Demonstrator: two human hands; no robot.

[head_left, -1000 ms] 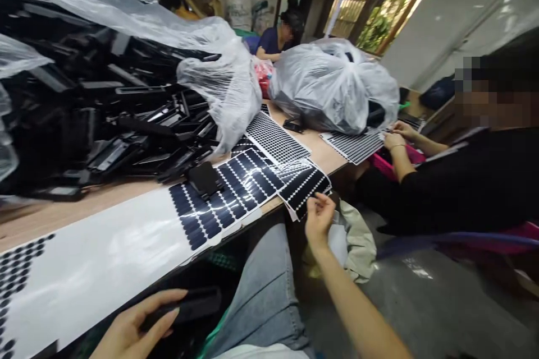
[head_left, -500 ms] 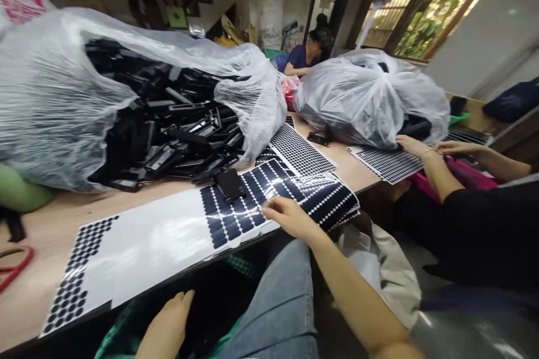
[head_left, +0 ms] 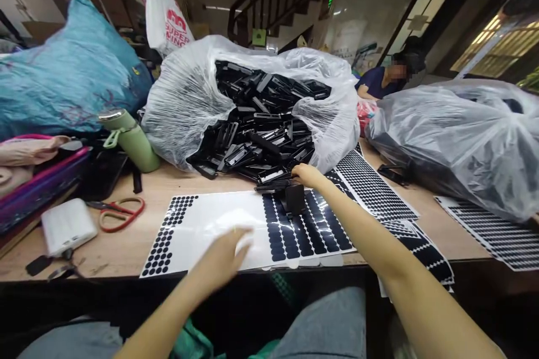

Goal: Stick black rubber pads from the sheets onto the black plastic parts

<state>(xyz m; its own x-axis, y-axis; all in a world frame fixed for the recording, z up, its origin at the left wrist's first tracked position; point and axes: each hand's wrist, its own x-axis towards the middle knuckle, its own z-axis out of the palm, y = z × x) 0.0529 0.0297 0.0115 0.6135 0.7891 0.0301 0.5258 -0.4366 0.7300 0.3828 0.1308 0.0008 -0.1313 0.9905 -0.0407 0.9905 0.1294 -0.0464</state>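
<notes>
My left hand [head_left: 223, 255], blurred by motion, is over the white bare part of a sticker sheet [head_left: 202, 230], fingers apart and nothing seen in them. The sheet has small black dots at its left and rows of dark rounded stickers at its right. My right hand [head_left: 310, 175] reaches to the front of a heap of black plastic parts [head_left: 269, 140] spilling from a clear plastic bag [head_left: 181, 106]. Its fingers are closed at one of these parts; the fingertips are partly hidden. Just below it, a black square-ended piece [head_left: 295, 200] lies on the dark stickers.
Red-handled scissors [head_left: 122, 214], a white power bank [head_left: 68, 226] and a green bottle [head_left: 133, 140] are at the left. More dotted sheets [head_left: 374, 185] lie at the right, beside a second full bag [head_left: 458, 140]. Another person [head_left: 381, 81] sits at the back.
My view has turned left. My left hand has risen from below the table edge to above the sheet. My right hand has gone from the sheet's front edge to the heap of black parts.
</notes>
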